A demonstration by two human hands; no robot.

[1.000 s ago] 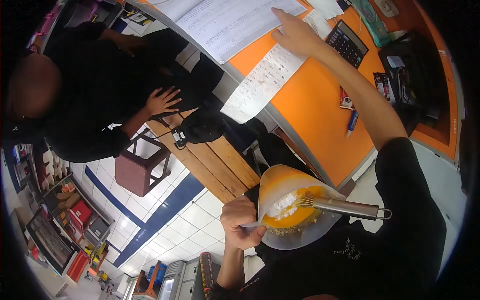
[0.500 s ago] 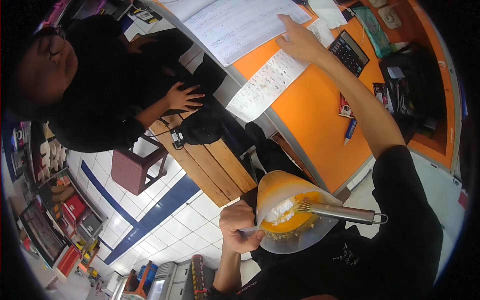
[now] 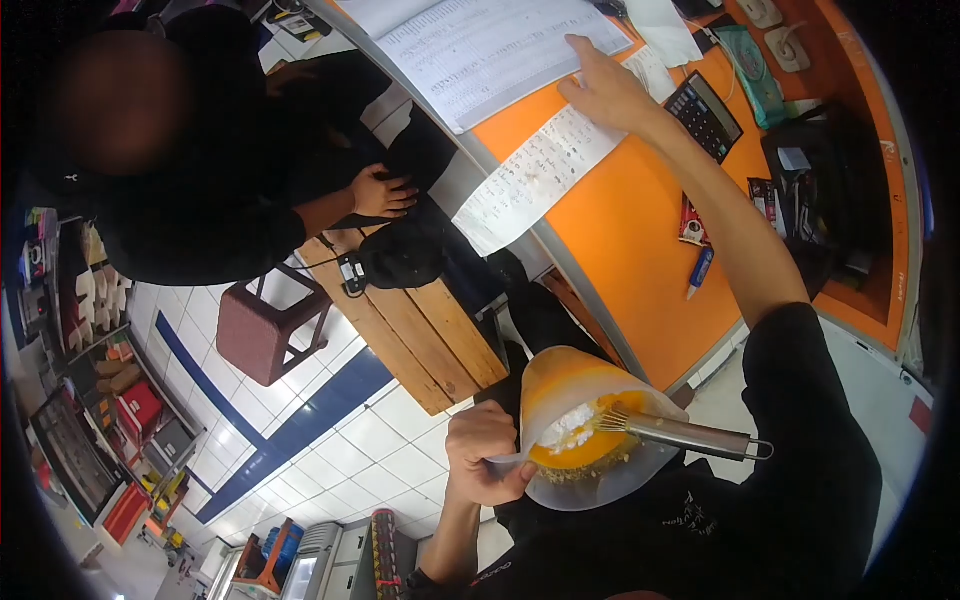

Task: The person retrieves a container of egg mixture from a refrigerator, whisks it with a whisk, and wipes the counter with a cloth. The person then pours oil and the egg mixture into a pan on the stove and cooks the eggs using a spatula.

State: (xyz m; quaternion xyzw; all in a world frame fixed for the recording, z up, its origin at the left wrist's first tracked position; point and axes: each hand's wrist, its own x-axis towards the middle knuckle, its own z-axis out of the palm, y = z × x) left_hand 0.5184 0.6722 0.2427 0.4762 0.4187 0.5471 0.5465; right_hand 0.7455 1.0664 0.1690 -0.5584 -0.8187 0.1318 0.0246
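My left hand (image 3: 487,455) is closed on the rim of a translucent plastic bowl (image 3: 600,494), held tilted near my body. Inside are yellow-orange liquid, white powder (image 3: 568,428) and brownish crumbs low on the wall. A metal whisk (image 3: 690,435) rests in the bowl, its wires in the mix and its handle over the edge; neither hand touches it. My right hand (image 3: 615,90) has its index finger stretched out at the lower right edge of an open notebook (image 3: 490,55) with handwritten pages. Beneath that hand lies a long handwritten paper strip (image 3: 530,182), overhanging the table edge.
On the orange table (image 3: 610,265) are a calculator (image 3: 703,116), a green pouch (image 3: 750,75), a red packet (image 3: 692,220) and a blue pen (image 3: 701,270). A co-worker (image 3: 200,220) sits at left near a wooden bench (image 3: 420,350) and a brown stool (image 3: 262,325).
The co-worker's hand has shifted right, its fingers less spread, and the head has moved. My right fingertip stays at the notebook and my left hand keeps the bowl. The whole view has shifted slightly.
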